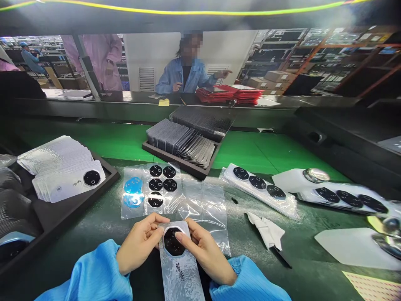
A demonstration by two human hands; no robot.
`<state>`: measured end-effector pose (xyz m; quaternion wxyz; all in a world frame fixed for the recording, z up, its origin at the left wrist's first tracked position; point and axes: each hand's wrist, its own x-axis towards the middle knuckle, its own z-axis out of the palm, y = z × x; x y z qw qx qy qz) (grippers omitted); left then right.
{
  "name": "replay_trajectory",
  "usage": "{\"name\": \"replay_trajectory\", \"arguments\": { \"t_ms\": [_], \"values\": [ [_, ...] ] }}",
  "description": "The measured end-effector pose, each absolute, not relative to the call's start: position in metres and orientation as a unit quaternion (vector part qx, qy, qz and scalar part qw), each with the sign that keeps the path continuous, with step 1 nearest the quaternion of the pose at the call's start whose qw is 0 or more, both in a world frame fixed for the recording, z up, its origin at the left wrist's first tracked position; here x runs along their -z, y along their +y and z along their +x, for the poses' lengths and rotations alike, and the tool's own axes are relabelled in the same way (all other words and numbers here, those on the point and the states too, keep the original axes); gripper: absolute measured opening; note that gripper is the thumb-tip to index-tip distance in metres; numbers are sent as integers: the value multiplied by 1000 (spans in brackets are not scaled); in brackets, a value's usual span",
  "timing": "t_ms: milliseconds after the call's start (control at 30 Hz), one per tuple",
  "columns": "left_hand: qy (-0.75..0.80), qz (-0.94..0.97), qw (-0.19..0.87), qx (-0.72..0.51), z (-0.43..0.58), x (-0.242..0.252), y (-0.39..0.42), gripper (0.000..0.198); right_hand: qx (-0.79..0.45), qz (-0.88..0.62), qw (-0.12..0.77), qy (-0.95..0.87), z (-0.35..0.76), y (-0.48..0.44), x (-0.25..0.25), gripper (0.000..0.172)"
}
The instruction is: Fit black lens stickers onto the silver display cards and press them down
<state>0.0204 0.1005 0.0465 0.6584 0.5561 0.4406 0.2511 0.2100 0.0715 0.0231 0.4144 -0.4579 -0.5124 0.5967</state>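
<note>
A grey-white patterned phone back cover [181, 278] is held upright in front of me, with dark lettering below a black octagonal camera lens cover [173, 241]. My left hand [142, 240] pinches the top left corner of the phone back cover. On the right edge, my right hand [205, 251] grips the panel, its thumb lying on the black lens cover. Just beyond my hands lies a clear plastic sheet [205, 200] bearing several black octagonal lens covers [156, 184] and shiny blue film pieces [133, 192] at its left.
On the left, a dark tray [108, 169] holds fanned phone back covers [59, 163]. A black box [175, 156] of stacked panels stands on the green belt [247, 154]. Bagged lens covers [257, 182], a white cloth [266, 230] and metal-capped objects [316, 175] lie right. A co-worker [184, 75] sits opposite.
</note>
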Motion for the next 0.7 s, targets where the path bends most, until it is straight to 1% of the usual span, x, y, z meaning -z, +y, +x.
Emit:
{"name": "replay_trajectory", "arguments": {
  "t_ms": [100, 267, 433, 533, 700],
  "values": [
    [437, 562, 654, -255, 21, -47, 99, 39, -603, -455, 419, -504, 210, 72, -24, 36],
    [422, 585, 644, -253, 20, -46, 98, 33, -593, -461, 426, -504, 210, 73, -24, 38],
    [340, 560, 715, -245, 16, -51, 103, 38, -612, -451, 434, -485, 211, 74, -25, 40],
    [315, 540, 742, -240, 15, -55, 106, 41, -623, -441, 439, -473, 212, 75, -27, 41],
    [351, 548, 717, -249, 17, -58, 103, 35, -624, -441, 436, -476, 211, 74, -25, 41]
  ]
}}
